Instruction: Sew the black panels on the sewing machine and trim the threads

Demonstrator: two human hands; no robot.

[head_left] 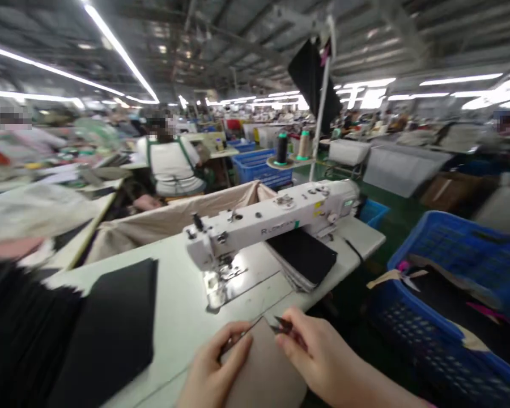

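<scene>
Between my hands, over the table's front edge, is a light grey-beige fabric piece (261, 368) with a dark edge along its upper left. My left hand (221, 360) pinches that edge between thumb and fingers. In my right hand (308, 351) is a small pair of dark thread snips (280, 326), its pointed blades apart beside the fabric's top corner. Just beyond stands a white sewing machine (259, 224), its needle and presser foot (225, 272) a short way ahead of my left hand. A stack of black fabric pieces (304, 255) lies under the machine's arm.
Piles of black fabric (114, 317) cover the table's left side. A blue crate (433, 323) with dark fabric stands at the right. Two thread cones (281, 148) sit on a stand behind the machine. A person in a white top (170, 161) sits further back.
</scene>
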